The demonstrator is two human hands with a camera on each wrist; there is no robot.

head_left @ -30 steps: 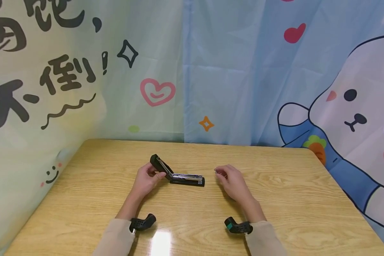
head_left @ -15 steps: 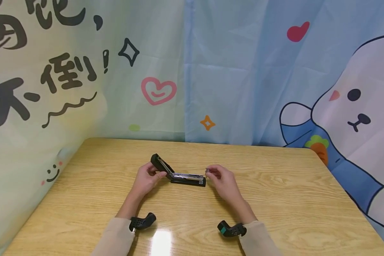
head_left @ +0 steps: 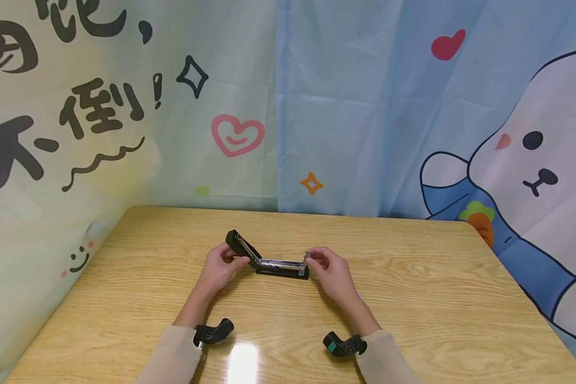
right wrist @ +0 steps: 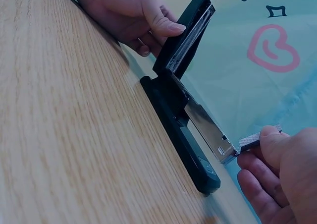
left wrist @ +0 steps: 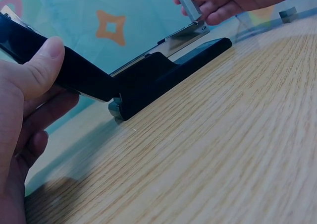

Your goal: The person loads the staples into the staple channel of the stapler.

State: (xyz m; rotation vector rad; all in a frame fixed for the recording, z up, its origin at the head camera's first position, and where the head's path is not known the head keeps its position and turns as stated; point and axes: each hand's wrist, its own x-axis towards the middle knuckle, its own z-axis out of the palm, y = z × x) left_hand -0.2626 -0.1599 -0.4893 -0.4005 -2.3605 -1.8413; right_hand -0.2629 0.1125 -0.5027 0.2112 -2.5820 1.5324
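Note:
A black stapler (head_left: 282, 272) stands on the wooden table with its top cover swung up, baring the metal magazine (right wrist: 208, 127). My left hand (head_left: 221, 271) grips the raised cover (left wrist: 59, 68), thumb on the near side and fingers behind it. Between thumb and fingers my right hand (head_left: 335, 273) pinches a strip of staples (right wrist: 250, 140). One end of that strip is right at the front end of the magazine; in the left wrist view the strip (left wrist: 189, 7) tilts upward from there. Part of it is hidden under the right thumb.
A small grey piece (left wrist: 288, 15) lies on the table beyond the stapler in the left wrist view. The wooden table (head_left: 437, 298) ends at a printed cloth backdrop (head_left: 331, 106). Each wrist wears a black camera mount (head_left: 344, 345).
My right hand has moved left with the strip of staples, from apart from the stapler to the magazine's front end. My left hand and the stapler have stayed in place.

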